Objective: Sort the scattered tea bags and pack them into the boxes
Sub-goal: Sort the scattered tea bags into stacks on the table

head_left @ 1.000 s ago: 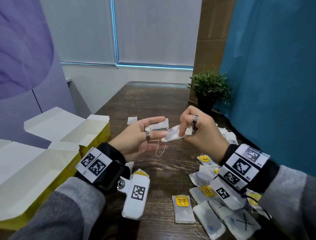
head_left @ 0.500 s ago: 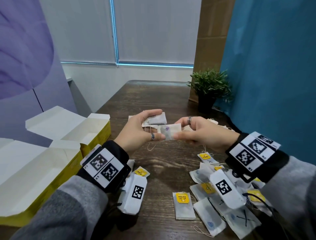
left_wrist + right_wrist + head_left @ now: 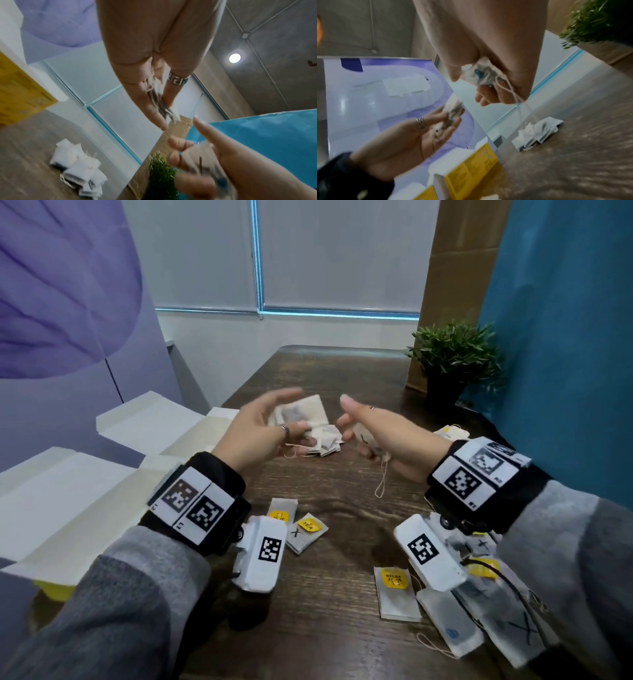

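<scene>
My left hand (image 3: pixel 295 409) pinches a small stack of white tea bags (image 3: pixel 310 412) between thumb and fingers, also seen in the left wrist view as the stack (image 3: pixel 160 100). My right hand (image 3: pixel 349 419) is apart from it and grips one tea bag (image 3: pixel 365 437) with a blue mark (image 3: pixel 481 74); its string hangs down. A small pile of tea bags (image 3: pixel 329 445) lies on the table between the hands. Two open yellow boxes (image 3: pixel 78 508) (image 3: pixel 171 433) with white insides stand at the left.
Several loose tea bags (image 3: pixel 455 614) lie under my right wrist, one with a yellow tag (image 3: pixel 395 580). Two more tagged bags (image 3: pixel 301 529) lie by my left wrist. A potted plant (image 3: pixel 452 361) stands at the table's far right, by a blue wall.
The hands met at one tea bag, then parted. My right hand drew back to the right with a bag, and my left kept its stack.
</scene>
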Tool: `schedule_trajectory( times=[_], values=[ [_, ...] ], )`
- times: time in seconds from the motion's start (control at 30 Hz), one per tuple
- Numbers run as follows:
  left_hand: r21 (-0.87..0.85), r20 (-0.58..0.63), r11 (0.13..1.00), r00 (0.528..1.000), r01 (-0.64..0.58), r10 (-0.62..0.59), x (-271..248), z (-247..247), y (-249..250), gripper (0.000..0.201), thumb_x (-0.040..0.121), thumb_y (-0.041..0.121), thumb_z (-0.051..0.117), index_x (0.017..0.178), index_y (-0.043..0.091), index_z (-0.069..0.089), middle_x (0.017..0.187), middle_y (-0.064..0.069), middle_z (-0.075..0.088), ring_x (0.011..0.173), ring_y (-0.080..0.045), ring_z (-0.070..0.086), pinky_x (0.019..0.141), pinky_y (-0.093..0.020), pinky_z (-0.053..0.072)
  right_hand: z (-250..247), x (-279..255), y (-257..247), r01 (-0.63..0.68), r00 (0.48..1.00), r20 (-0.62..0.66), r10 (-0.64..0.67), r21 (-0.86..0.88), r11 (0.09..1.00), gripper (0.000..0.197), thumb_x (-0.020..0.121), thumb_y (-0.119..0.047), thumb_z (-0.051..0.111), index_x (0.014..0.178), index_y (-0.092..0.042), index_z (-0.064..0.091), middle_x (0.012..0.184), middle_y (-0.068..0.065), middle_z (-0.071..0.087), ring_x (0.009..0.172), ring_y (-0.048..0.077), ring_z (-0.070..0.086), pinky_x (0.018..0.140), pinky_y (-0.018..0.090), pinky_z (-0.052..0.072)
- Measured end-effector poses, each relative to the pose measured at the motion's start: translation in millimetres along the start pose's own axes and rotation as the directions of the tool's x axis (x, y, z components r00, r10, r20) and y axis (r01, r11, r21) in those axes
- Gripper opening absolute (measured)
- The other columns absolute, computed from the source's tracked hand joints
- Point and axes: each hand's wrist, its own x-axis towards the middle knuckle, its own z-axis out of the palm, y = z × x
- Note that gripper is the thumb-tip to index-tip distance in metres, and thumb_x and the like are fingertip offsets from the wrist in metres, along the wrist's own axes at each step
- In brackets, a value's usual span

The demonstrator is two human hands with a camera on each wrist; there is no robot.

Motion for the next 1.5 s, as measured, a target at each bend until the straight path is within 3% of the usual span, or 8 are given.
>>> schedule_trajectory(
  times=[0.17, 0.47, 0.57, 0.7, 0.8, 0.93, 1.23, 1.5],
  values=[
    [0.024, -0.115, 1.000, 0.993, -0.015, 0.018, -1.5, -21.7, 4.0, 0.037, 0.093, -0.010, 0.042, 0.095, 0.021, 0.060, 0.108, -0.017, 0.056, 0.060, -0.021, 0.069, 0.061, -0.032, 0.055, 33.5, 7.8, 15.8, 0.193, 0.864, 0.473, 0.173, -0.629, 0.753, 0.038, 0.081, -0.042, 0.067, 0.113, -0.022, 0.058, 0.093, -0.011, 0.057, 0.080, 0.005, 0.053, 0.069, 0.022, 0.043],
    [0.011, -0.095, 0.990, 0.986, 0.139, -0.137, -5.2, -26.2, -2.2, 0.033, 0.094, -0.009, 0.034, 0.111, 0.005, 0.058, 0.086, -0.012, 0.060, 0.055, -0.015, 0.065, 0.056, -0.027, 0.055, 46.8, 10.5, 20.9, 0.375, 0.800, 0.565, 0.202, -0.734, 0.567, 0.021, 0.078, -0.030, 0.074, 0.084, -0.021, 0.056, 0.086, -0.003, 0.056, 0.072, 0.007, 0.046, 0.060, 0.021, 0.036],
    [-0.040, -0.071, 0.985, 0.983, 0.169, -0.172, -6.1, -26.3, -1.0, 0.032, 0.094, -0.009, 0.036, 0.115, 0.005, 0.056, 0.089, -0.015, 0.058, 0.063, -0.024, 0.059, 0.061, -0.032, 0.043, 29.7, 5.5, 17.5, 0.387, 0.860, 0.510, 0.035, -0.694, 0.608, 0.021, 0.077, -0.025, 0.074, 0.086, -0.023, 0.056, 0.082, -0.011, 0.055, 0.070, 0.000, 0.046, 0.062, 0.014, 0.036],
    [-0.010, -0.022, 0.975, 0.975, 0.222, -0.222, -7.0, -20.9, -2.0, 0.026, 0.096, 0.005, 0.044, 0.114, 0.017, 0.058, 0.093, -0.006, 0.066, 0.064, -0.017, 0.068, 0.062, -0.028, 0.052, 0.7, -2.4, 10.6, 0.375, 0.922, 0.302, -0.243, -0.531, 0.760, 0.022, 0.076, -0.025, 0.075, 0.080, -0.033, 0.055, 0.078, -0.016, 0.059, 0.074, 0.004, 0.053, 0.074, 0.026, 0.043],
    [-0.043, 0.065, 0.956, 0.956, 0.289, -0.286, -7.5, -12.0, -2.7, 0.025, 0.097, 0.012, 0.044, 0.116, 0.019, 0.059, 0.102, -0.009, 0.067, 0.069, -0.021, 0.070, 0.071, -0.037, 0.056, -13.6, -12.7, 5.0, 0.444, 0.893, 0.147, -0.426, -0.443, 0.779, 0.020, 0.078, -0.011, 0.071, 0.075, -0.027, 0.060, 0.071, -0.010, 0.058, 0.064, 0.002, 0.052, 0.062, 0.023, 0.040],
    [-0.116, 0.191, 0.945, 0.941, 0.305, -0.280, -10.4, 0.6, -0.6, 0.036, 0.089, 0.005, 0.055, 0.123, 0.016, 0.055, 0.104, -0.011, 0.067, 0.071, -0.022, 0.066, 0.069, -0.040, 0.060, -19.2, -21.2, 7.6, 0.574, 0.784, 0.053, -0.618, -0.442, 0.689, 0.017, 0.075, -0.003, 0.070, 0.072, -0.019, 0.065, 0.085, 0.004, 0.057, 0.078, 0.020, 0.058, 0.073, 0.039, 0.047],
    [-0.118, 0.201, 0.976, 0.966, 0.186, -0.160, -11.3, 8.5, 2.6, 0.055, 0.075, -0.017, 0.061, 0.118, 0.017, 0.058, 0.110, -0.011, 0.065, 0.075, -0.012, 0.071, 0.057, -0.021, 0.054, -21.7, -29.6, 10.8, 0.615, 0.728, 0.012, -0.685, -0.452, 0.646, 0.012, 0.076, -0.008, 0.073, 0.075, -0.019, 0.067, 0.091, -0.003, 0.053, 0.085, 0.016, 0.058, 0.076, 0.033, 0.049],
    [-0.078, 0.218, 0.977, 0.960, 0.199, -0.178, -6.8, -0.2, -2.6, 0.045, 0.082, -0.010, 0.057, 0.117, 0.018, 0.061, 0.103, -0.008, 0.069, 0.071, -0.017, 0.069, 0.058, -0.026, 0.056, -20.2, -31.0, 6.9, 0.520, 0.813, 0.015, -0.582, -0.468, 0.715, 0.013, 0.078, -0.017, 0.073, 0.082, -0.026, 0.066, 0.090, -0.011, 0.052, 0.079, 0.000, 0.051, 0.072, 0.013, 0.038]
  ],
)
